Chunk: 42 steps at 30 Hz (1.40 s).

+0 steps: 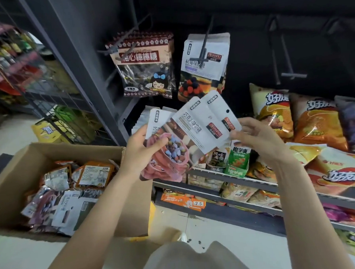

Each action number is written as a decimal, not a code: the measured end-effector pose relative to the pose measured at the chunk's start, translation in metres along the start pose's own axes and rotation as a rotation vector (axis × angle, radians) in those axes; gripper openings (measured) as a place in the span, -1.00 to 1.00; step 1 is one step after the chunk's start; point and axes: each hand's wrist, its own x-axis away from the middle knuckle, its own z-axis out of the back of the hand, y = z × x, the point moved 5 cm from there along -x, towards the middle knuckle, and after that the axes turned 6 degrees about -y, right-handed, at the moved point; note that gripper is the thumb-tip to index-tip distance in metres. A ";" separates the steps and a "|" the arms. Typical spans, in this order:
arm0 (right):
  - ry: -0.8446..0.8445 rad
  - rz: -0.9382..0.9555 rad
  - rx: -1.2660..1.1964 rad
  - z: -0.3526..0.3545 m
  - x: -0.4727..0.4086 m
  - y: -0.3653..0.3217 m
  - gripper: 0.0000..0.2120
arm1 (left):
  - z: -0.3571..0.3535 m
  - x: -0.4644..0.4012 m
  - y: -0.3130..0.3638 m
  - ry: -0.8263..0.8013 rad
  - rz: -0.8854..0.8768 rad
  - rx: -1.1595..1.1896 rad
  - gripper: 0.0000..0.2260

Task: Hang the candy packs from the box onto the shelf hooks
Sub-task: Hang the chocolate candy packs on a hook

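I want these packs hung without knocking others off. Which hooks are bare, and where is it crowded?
The bare hook right of the white berry pack has open dark backing around it. Crowded: the lollipop pack and berry pack hang side by side, and chip bags fill the shelf below. Left hand and right hand hold the fanned packs.

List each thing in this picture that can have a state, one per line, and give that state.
Left hand: grips the fanned candy packs at their lower edge.
Right hand: pinches the packs' top corner.
Cardboard box: open, packs still inside.
Lollipop pack: hanging on a hook.
Berry candy pack: hanging on a hook.
Right-hand hook: bare.
Chip bags: lying on the shelf.
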 end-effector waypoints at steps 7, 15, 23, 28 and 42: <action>0.488 0.244 -0.304 -0.014 -0.008 -0.020 -0.94 | 0.021 -0.010 -0.006 0.059 -0.058 -0.193 -0.79; 0.610 0.649 0.128 -0.021 -0.010 -0.064 -0.75 | 0.056 -0.019 -0.011 0.243 -0.103 -0.377 -0.76; 0.578 0.575 0.174 -0.035 -0.050 -0.075 -0.79 | 0.048 -0.028 0.002 0.301 -0.165 -0.335 -0.73; 0.611 0.526 0.148 -0.040 -0.057 -0.070 -0.77 | 0.050 -0.021 -0.004 0.381 -0.211 -0.315 -0.71; 0.702 0.471 0.521 -0.024 -0.116 -0.073 -0.72 | 0.060 -0.009 0.000 0.445 -0.137 -0.079 -0.78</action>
